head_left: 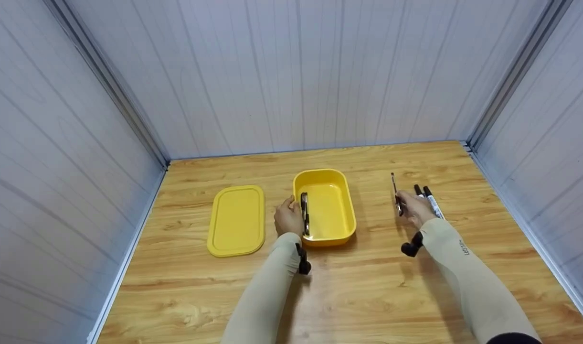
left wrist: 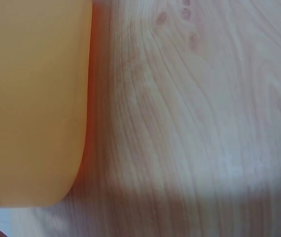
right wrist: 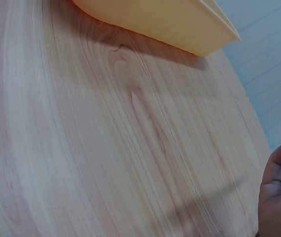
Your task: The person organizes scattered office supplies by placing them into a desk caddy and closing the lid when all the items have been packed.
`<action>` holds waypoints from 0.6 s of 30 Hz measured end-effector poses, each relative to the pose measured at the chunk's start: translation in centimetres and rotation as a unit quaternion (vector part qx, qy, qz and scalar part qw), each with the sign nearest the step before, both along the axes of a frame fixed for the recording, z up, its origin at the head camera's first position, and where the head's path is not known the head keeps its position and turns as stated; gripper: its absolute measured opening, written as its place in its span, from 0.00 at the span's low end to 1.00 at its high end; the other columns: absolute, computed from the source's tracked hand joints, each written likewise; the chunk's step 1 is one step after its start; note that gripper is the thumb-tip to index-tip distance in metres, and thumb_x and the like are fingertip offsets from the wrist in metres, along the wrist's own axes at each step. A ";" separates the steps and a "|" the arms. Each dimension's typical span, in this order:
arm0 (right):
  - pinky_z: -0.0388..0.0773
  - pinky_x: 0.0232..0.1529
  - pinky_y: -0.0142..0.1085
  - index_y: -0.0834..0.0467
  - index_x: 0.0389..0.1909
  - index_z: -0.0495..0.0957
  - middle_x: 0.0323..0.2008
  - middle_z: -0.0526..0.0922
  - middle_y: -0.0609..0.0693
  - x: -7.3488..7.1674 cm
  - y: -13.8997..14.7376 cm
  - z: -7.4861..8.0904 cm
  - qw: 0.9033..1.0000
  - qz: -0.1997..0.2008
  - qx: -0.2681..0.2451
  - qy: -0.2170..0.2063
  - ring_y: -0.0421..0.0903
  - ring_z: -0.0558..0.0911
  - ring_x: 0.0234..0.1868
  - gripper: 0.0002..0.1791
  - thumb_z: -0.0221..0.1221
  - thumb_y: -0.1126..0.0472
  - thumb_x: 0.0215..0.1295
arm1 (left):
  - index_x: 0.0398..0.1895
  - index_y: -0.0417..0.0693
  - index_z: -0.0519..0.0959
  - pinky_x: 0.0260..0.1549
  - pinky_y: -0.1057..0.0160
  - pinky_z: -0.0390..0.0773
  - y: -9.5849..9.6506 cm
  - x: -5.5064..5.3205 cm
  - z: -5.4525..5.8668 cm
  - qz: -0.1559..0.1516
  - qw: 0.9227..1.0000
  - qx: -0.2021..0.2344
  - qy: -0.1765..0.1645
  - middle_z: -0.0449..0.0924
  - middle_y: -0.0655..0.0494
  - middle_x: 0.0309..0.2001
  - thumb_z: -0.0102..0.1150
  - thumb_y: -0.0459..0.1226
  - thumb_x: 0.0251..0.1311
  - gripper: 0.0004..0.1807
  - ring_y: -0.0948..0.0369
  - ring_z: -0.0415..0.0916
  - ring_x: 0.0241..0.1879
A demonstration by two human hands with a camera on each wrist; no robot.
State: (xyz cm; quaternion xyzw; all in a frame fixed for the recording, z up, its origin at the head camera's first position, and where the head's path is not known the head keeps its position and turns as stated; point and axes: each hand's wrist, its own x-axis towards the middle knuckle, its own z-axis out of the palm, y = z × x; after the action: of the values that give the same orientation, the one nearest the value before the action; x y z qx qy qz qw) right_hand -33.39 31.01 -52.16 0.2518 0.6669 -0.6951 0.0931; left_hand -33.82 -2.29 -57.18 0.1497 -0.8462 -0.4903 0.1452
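A yellow box [head_left: 327,205] stands uncovered on the table, with black pens [head_left: 305,215] lying along the inside of its left wall. My left hand [head_left: 288,219] is at the box's left side, its fingers bent close to the rim; whether they pinch it is hidden. In the left wrist view the box's outer wall [left wrist: 31,108] fills the left part. To the right of the box, my right hand [head_left: 414,208] pinches a slim dark pen [head_left: 394,186], held tilted above the table. Two black-capped markers [head_left: 430,196] lie beside that hand, partly covered by it.
A flat yellow lid [head_left: 237,220] lies left of the box. The wooden tabletop [head_left: 358,291] is enclosed by pale panel walls [head_left: 272,86] at the back and both sides. In the right wrist view the box [right wrist: 165,22] appears at the top.
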 end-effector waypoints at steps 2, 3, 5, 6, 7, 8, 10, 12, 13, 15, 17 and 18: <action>0.69 0.26 0.26 0.53 0.47 0.78 0.29 0.81 0.39 0.0 -0.2 -0.1 1.000 -0.002 -0.007 0.000 0.34 0.72 0.24 0.12 0.57 0.53 0.68 | 0.56 0.53 0.83 0.31 0.55 0.76 0.0 0.0 0.0 -0.001 1.000 0.002 -0.002 0.81 0.53 0.31 0.57 0.40 0.67 0.16 0.58 0.78 0.29; 0.69 0.26 0.26 0.53 0.46 0.79 0.29 0.81 0.39 0.0 -0.3 -0.2 1.000 -0.003 -0.012 0.001 0.34 0.72 0.24 0.11 0.57 0.53 0.68 | 0.56 0.53 0.82 0.31 0.55 0.76 0.0 0.1 0.0 -0.002 1.000 0.003 -0.002 0.81 0.53 0.32 0.57 0.40 0.67 0.16 0.57 0.78 0.30; 0.69 0.25 0.25 0.52 0.42 0.80 0.29 0.81 0.40 0.0 -0.5 -0.3 1.000 -0.004 -0.029 0.006 0.33 0.73 0.24 0.08 0.56 0.55 0.68 | 0.57 0.53 0.82 0.32 0.55 0.76 0.0 0.1 0.0 -0.004 1.000 0.006 -0.002 0.81 0.53 0.33 0.57 0.40 0.67 0.17 0.57 0.77 0.30; 0.70 0.24 0.25 0.52 0.39 0.81 0.29 0.82 0.40 -0.1 -0.7 -0.4 0.999 -0.003 -0.044 0.011 0.34 0.74 0.25 0.07 0.56 0.56 0.69 | 0.57 0.53 0.82 0.32 0.55 0.75 -0.1 0.1 0.0 -0.003 1.000 0.007 -0.003 0.81 0.53 0.33 0.56 0.41 0.67 0.17 0.58 0.77 0.30; 0.71 0.24 0.25 0.52 0.35 0.81 0.28 0.82 0.40 -0.1 -0.8 -0.5 0.998 -0.005 -0.055 0.015 0.34 0.75 0.25 0.07 0.56 0.57 0.69 | 0.57 0.54 0.82 0.32 0.55 0.75 -0.1 0.1 0.0 -0.003 1.000 0.008 -0.004 0.80 0.53 0.34 0.56 0.41 0.68 0.17 0.58 0.77 0.30; 0.72 0.24 0.25 0.51 0.31 0.82 0.28 0.82 0.41 -0.1 -1.0 -0.6 0.997 -0.001 -0.068 0.020 0.34 0.76 0.25 0.09 0.55 0.58 0.70 | 0.58 0.53 0.82 0.31 0.55 0.75 -0.1 0.1 0.0 -0.003 1.000 0.009 -0.003 0.81 0.53 0.34 0.56 0.41 0.68 0.17 0.58 0.77 0.30; 0.72 0.26 0.25 0.51 0.27 0.81 0.27 0.81 0.41 -0.2 -1.3 -0.7 0.996 0.017 -0.087 0.029 0.34 0.76 0.26 0.13 0.52 0.58 0.72 | 0.58 0.53 0.81 0.31 0.56 0.75 -0.1 0.0 0.0 -0.004 1.000 0.013 -0.002 0.81 0.53 0.34 0.56 0.41 0.68 0.17 0.58 0.77 0.30; 0.73 0.27 0.25 0.51 0.25 0.81 0.27 0.81 0.41 -0.2 -1.7 -0.8 0.995 0.024 -0.095 0.034 0.34 0.76 0.26 0.15 0.51 0.59 0.73 | 0.58 0.53 0.81 0.30 0.56 0.75 -0.1 0.0 0.0 -0.007 1.000 0.016 -0.003 0.81 0.53 0.33 0.55 0.41 0.68 0.17 0.59 0.77 0.29; 0.73 0.27 0.25 0.50 0.25 0.81 0.27 0.81 0.41 -0.2 -1.8 -0.9 0.995 0.022 -0.094 0.034 0.34 0.76 0.26 0.15 0.51 0.58 0.73 | 0.58 0.53 0.81 0.30 0.56 0.75 -0.1 0.0 0.0 -0.008 1.000 0.018 -0.003 0.81 0.53 0.33 0.55 0.41 0.68 0.17 0.59 0.77 0.29; 0.72 0.26 0.25 0.51 0.25 0.81 0.26 0.82 0.41 -0.3 -2.1 -1.0 0.995 0.019 -0.091 0.033 0.34 0.76 0.25 0.15 0.52 0.59 0.72 | 0.58 0.53 0.81 0.30 0.56 0.75 0.0 -0.1 -0.1 -0.008 1.000 0.022 -0.005 0.81 0.53 0.33 0.55 0.41 0.68 0.17 0.59 0.77 0.28; 0.73 0.25 0.24 0.52 0.24 0.82 0.25 0.82 0.42 -0.3 -2.5 -1.0 0.995 0.004 -0.095 0.032 0.34 0.77 0.24 0.14 0.54 0.60 0.70 | 0.58 0.54 0.81 0.30 0.56 0.75 0.0 -0.1 -0.1 -0.004 1.000 0.024 -0.010 0.80 0.53 0.33 0.56 0.41 0.68 0.17 0.59 0.77 0.29; 0.74 0.25 0.24 0.53 0.24 0.82 0.25 0.83 0.43 -0.4 -2.7 -1.0 0.994 -0.003 -0.102 0.033 0.34 0.78 0.24 0.14 0.55 0.61 0.69 | 0.58 0.54 0.82 0.30 0.57 0.75 0.0 -0.1 -0.2 -0.003 1.000 0.024 -0.010 0.80 0.54 0.33 0.56 0.41 0.68 0.17 0.59 0.77 0.29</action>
State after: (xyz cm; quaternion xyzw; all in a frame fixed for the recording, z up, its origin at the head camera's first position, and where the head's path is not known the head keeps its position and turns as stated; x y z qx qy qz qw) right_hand -33.76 28.36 -53.19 0.2201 0.5947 -0.7675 0.0942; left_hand -33.91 -2.29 -57.34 0.1552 -0.8359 -0.5098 0.1315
